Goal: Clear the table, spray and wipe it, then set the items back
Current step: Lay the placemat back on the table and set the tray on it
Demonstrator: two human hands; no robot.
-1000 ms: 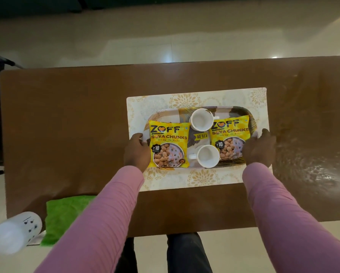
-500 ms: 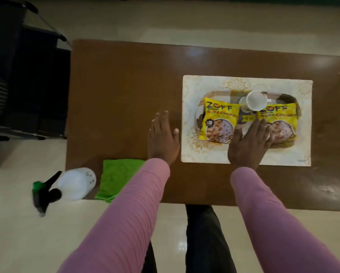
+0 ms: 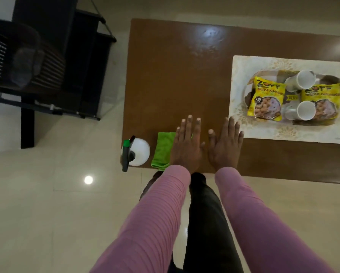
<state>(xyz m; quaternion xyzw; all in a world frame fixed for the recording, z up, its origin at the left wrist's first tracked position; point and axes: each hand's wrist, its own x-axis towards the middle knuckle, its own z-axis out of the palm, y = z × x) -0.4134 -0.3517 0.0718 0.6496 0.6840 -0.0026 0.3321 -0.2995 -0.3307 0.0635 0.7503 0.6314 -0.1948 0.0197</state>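
A brown table (image 3: 175,75) carries a patterned placemat (image 3: 238,79) on its right side. On the mat stands a tray (image 3: 247,91) with two yellow soya chunk packets (image 3: 266,99) (image 3: 323,93) and two white cups (image 3: 305,78) (image 3: 306,110). A green cloth (image 3: 162,150) lies at the near left edge, with a white spray bottle (image 3: 136,152) beside it at the corner. My left hand (image 3: 187,144) is flat with straight fingers, partly over the cloth's right edge. My right hand (image 3: 225,144) lies flat beside it, fingertips by the mat's near left corner. Both hold nothing.
A dark chair (image 3: 25,62) and a dark stand (image 3: 84,62) are on the pale floor left of the table. A wet sheen (image 3: 210,34) shows on the table's far part. My legs (image 3: 202,213) are close to the near edge.
Both hands left the tray and moved left and toward me, now flat on the table near the cloth. The view swung left, so tray and mat appear at the right.
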